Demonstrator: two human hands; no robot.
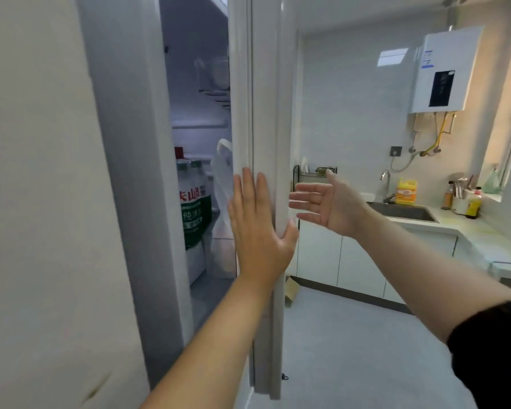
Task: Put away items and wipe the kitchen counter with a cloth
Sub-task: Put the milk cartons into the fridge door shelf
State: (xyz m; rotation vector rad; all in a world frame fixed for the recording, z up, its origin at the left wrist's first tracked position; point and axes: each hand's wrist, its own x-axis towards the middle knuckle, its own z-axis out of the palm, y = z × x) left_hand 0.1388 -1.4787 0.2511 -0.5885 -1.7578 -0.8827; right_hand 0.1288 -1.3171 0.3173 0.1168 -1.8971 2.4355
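Fridge door stood ajar, its long edge vertical. Left hand lay flat-fingered against that edge, nearer than the spread, empty right hand beside the outer face. Kitchen counter lay well to the right.

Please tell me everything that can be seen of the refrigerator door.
The refrigerator door is tall, white and smooth, seen almost edge-on. A pale sealing strip runs down its inner edge. It stands upright and ajar; the gap shows a water bottle and a plastic bag inside. The left hand lies flat on its edge, fingers straight, thumb on the outer face. The right hand is open beside the outer face; contact cannot be told.
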